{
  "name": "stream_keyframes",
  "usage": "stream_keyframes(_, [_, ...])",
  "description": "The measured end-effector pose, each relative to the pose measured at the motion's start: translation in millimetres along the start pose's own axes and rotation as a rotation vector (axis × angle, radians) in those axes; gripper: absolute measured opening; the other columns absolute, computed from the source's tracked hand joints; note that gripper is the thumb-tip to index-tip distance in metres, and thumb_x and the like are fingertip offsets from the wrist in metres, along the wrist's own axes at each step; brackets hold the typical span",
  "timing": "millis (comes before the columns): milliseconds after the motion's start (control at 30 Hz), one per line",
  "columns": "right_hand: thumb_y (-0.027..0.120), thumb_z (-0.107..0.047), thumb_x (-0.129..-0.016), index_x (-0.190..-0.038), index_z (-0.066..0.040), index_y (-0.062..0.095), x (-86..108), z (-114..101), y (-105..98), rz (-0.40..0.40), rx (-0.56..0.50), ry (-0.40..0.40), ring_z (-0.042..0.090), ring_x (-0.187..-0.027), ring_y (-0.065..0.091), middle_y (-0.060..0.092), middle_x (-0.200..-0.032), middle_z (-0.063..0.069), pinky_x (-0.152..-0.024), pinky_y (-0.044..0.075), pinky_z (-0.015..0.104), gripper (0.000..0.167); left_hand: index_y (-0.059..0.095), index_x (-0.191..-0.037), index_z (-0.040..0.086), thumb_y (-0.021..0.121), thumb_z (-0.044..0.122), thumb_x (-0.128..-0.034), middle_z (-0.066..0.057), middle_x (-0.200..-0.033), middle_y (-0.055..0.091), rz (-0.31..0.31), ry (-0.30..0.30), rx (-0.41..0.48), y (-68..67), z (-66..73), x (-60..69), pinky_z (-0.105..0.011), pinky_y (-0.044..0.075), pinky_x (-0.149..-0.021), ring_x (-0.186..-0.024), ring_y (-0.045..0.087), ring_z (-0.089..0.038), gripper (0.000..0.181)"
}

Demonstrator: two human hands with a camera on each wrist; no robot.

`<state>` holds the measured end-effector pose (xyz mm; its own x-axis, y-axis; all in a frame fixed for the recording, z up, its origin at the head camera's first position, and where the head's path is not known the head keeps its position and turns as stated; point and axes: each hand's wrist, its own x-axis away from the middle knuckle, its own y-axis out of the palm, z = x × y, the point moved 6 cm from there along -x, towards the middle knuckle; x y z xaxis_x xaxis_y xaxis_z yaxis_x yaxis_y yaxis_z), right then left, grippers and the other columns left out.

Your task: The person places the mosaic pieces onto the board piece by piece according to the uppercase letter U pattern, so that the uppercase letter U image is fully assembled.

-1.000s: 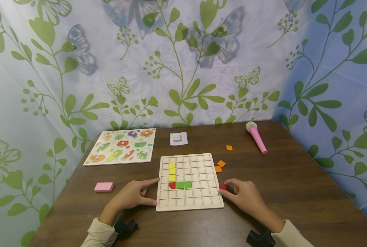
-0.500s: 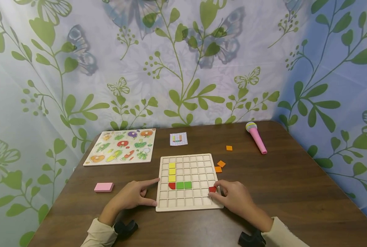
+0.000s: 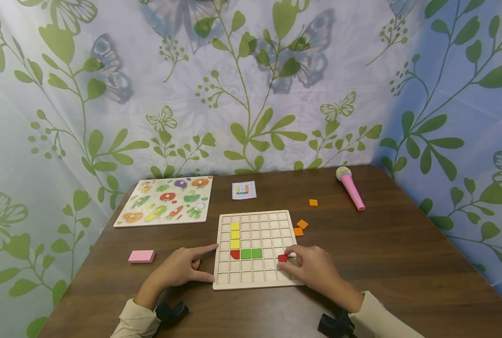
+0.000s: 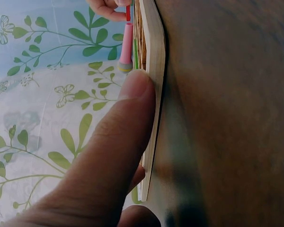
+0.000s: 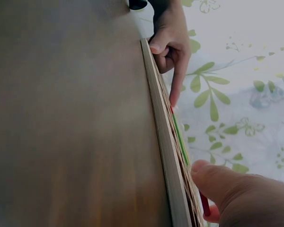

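Observation:
A wooden grid board (image 3: 251,277) lies on the table. In it sit yellow square tiles (image 3: 235,235) in a column, a red tile with a rounded corner (image 3: 235,254) below them, and two green tiles (image 3: 251,253) to its right. My left hand (image 3: 181,266) touches the board's left edge with an outstretched index finger and thumb; the other fingers are bent. Above the board's right part, my right hand (image 3: 318,270) pinches a second red tile (image 3: 282,258) between thumb and fingers. That tile (image 5: 205,204) shows edge-on in the right wrist view, partly hidden by the hand.
Loose orange tiles (image 3: 298,232) lie right of the board. Behind it is a small pattern card (image 3: 244,197). A vegetable puzzle board (image 3: 149,191) lies at the back left, a pink block (image 3: 141,256) at the left, and a pink toy microphone (image 3: 353,191) at the back right.
My right hand has carried the red tile leftward, from beside the board's right edge to over its right-hand cells. The left hand has stayed in place at the left edge.

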<state>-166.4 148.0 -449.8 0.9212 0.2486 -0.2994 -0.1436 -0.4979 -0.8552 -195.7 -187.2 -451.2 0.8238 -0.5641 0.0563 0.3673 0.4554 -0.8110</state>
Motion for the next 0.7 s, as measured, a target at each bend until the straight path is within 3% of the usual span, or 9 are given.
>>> stream_keyframes(533, [0.082, -0.053, -0.082, -0.099, -0.025, 0.079, -16.9, -11.1, 14.6, 0.008, 0.001, 0.017, 0.002, -0.049, 0.026, 0.030, -0.052, -0.016, -0.050, 0.021, 0.025, 0.033, 0.051, -0.153, 0.031, 0.082, 0.059, -0.0789, 0.013, -0.056, 0.033, -0.014, -0.030, -0.006, 1.1, -5.4, -1.7, -0.022, 0.030, -0.051, -0.049, 0.027, -0.003, 0.085])
stream_keyframes(700, [0.082, -0.050, -0.083, -0.101, -0.022, 0.079, -22.0, -17.6, 16.5, 0.054, 0.029, -0.006, 0.004, -0.050, 0.030, 0.032, -0.051, -0.014, -0.050, 0.024, 0.026, 0.033, 0.051, -0.153, 0.031, 0.081, 0.060, -0.0790, 0.013, -0.057, 0.033, -0.011, -0.020, -0.010, 2.0, -4.6, -2.2, -0.022, 0.030, -0.052, -0.050, 0.027, -0.003, 0.085])
